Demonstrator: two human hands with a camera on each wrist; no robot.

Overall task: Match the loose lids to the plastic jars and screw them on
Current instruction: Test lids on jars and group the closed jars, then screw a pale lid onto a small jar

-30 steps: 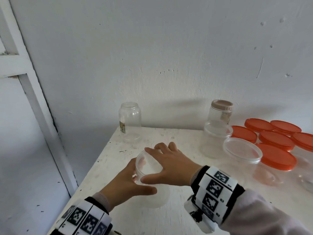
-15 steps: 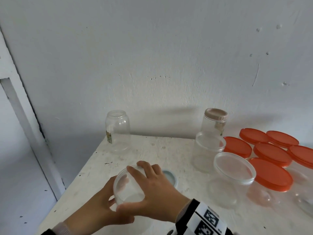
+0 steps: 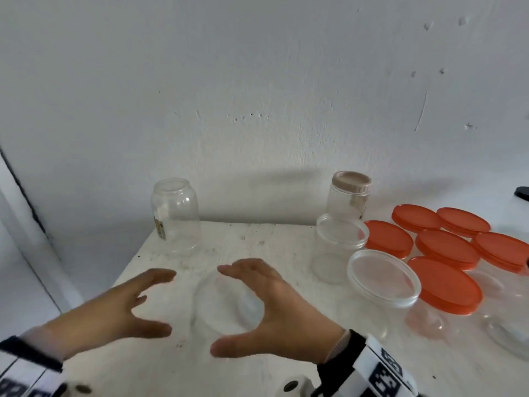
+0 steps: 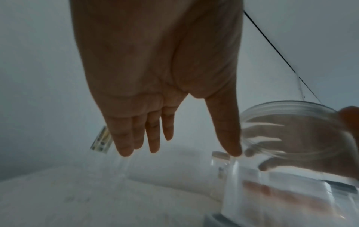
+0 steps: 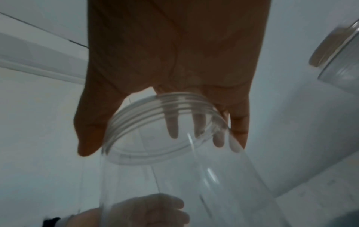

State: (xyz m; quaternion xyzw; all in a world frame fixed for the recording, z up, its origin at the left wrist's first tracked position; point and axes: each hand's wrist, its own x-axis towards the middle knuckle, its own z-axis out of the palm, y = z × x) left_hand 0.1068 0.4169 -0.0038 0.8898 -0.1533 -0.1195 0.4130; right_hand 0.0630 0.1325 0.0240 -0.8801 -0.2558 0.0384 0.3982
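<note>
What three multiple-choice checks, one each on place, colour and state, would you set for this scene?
1. Where is the labelled jar? A at the table's far left corner; B at the near edge; C on the floor.
2. What colour is the lid on the back jar? A green; B blue; C beige.
3. The middle jar, between the left hand and the right hand, is: A capped; B open-topped; C lying down.

Answers: A, it stands on the table close to the wall; C, the beige lid shows plainly; B, the right wrist view shows its threaded neck bare.
</note>
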